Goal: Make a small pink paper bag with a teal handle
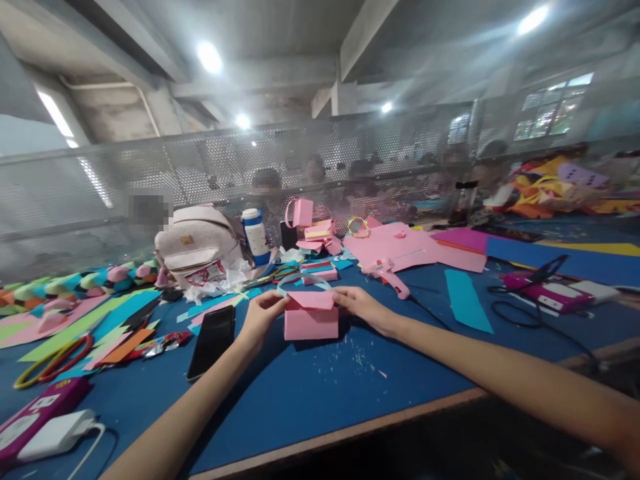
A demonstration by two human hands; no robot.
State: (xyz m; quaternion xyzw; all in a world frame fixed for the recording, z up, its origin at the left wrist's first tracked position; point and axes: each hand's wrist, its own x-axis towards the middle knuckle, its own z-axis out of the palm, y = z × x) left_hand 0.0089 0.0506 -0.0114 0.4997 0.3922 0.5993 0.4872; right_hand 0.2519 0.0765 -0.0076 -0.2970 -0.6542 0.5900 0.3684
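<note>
A small pink paper handbag (311, 324) stands upright on the blue table in front of me, its flap partly raised and a pale blue paper strip arching over it as a handle. My left hand (263, 313) pinches the left upper corner, near the handle's end. At the opposite corner, my right hand (361, 308) grips the flap edge between thumb and fingers. Just beyond the right hand lies a pink hot glue gun (390, 275). A black phone (212, 341) rests beside my left forearm.
Scissors (55, 360) and coloured paper sheets cover the left side. Behind are a white backpack (200, 237), a bottle (255, 237) and more pink paper pieces (320, 233). Purple power strips (547, 293) with cables lie at both sides. A perforated metal screen (225, 160) stands behind.
</note>
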